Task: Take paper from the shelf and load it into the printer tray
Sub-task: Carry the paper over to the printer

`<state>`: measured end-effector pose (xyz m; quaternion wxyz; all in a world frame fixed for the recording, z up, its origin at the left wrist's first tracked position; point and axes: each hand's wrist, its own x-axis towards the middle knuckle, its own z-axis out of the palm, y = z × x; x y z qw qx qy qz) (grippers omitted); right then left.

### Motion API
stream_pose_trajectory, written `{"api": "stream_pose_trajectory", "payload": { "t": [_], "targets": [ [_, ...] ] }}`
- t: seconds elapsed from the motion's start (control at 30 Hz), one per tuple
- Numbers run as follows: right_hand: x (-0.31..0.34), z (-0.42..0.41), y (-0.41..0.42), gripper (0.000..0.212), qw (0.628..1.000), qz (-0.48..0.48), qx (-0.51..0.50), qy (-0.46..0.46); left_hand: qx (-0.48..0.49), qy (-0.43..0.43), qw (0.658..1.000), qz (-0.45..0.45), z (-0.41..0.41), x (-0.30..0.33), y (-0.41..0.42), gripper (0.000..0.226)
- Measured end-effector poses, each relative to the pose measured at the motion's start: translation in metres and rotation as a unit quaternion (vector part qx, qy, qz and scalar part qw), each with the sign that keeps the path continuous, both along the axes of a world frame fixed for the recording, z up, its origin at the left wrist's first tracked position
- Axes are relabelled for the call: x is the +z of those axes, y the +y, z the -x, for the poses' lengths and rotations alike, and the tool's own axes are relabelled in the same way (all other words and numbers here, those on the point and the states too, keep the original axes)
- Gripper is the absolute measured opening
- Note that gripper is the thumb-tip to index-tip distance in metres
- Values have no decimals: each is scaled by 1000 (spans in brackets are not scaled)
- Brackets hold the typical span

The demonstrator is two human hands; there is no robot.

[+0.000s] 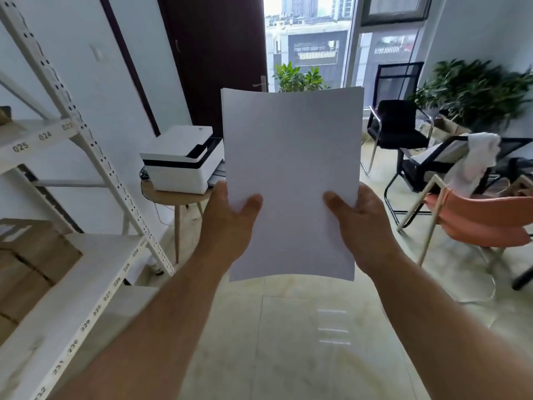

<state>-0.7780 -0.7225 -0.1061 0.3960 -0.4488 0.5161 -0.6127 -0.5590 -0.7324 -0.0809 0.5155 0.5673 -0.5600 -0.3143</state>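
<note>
Head view: we are holding a stack of white paper point(291, 180) upright in front of us with both hands; the left hand point(227, 223) is clamping the stack's left edge near its lower half, thumb lying across the front face and the fingers hidden behind the sheets; the right hand point(357, 226) is clamping the right edge at about the same height, thumb likewise on the front. The stack is bowing slightly, its top and bottom edges curving; it is hanging clear of every surface, above the tiled floor point(288, 342).

The white printer point(181, 160) is sitting on a small round wooden table point(176, 197) to the left of and beyond the paper; the stack is covering the printer's right end, so we cannot tell the state of the tray.

The white metal shelf point(86, 284) is standing along the left side, near our left forearm; cardboard boxes point(31, 261) are resting on its lower level. Black chairs point(401, 128) and an orange chair point(478, 217) are standing to the right, well apart from the printer.
</note>
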Motion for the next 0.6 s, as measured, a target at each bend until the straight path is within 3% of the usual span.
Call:
{"api": "stream_pose_trajectory", "payload": {
  "t": [0.6],
  "targets": [
    [-5,158,-235,23,998,-15,35,-48,40,-47,998,-24,160,3,-227,24]
  ]
}}
